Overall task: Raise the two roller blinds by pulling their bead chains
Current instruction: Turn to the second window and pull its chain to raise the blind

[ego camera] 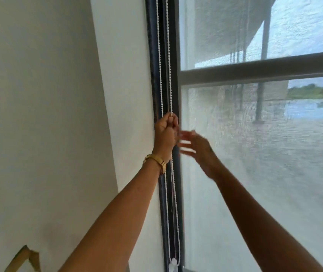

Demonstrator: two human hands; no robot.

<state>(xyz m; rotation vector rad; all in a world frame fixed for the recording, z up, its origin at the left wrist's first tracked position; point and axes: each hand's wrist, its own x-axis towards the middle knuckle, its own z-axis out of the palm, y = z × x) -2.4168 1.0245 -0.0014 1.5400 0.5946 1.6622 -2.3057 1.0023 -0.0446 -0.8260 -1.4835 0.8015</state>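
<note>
White bead chains hang down the dark window frame, left of a sheer roller blind that covers the glass. My left hand, with a gold watch at the wrist, is closed around the right strand of the chain at mid height. My right hand is blurred just to the right of it, fingers spread, holding nothing and apart from the chain. The chain loops end low at a clear plastic connector.
A white wall fills the left side. A horizontal window bar shows through the blind. A tan object pokes up at the bottom left corner.
</note>
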